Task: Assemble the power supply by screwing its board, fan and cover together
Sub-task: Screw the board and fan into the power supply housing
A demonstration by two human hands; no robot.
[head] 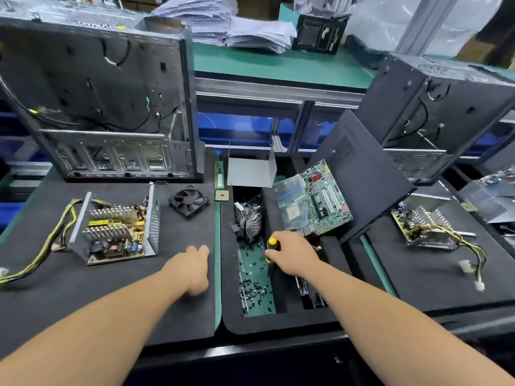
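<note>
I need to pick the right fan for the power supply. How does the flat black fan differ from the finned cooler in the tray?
The black fan has a square frame and lies alone on the mat; the finned cooler is round, with silvery radial fins, tilted in the tray compartment above loose screws. Neither is mounted.

The right hand covers most of the screwdriver; only its yellow cap and a bit of dark grip show, and the tip is hidden. The left hand's fingers are seen from behind, so whether they hold anything cannot be told. The small screws in the near tray are too tiny to count or sort. The yellow cables of the power supply run off the left edge. The far stack of papers is blurred. The case on the right is cut by the frame's edge.
</note>
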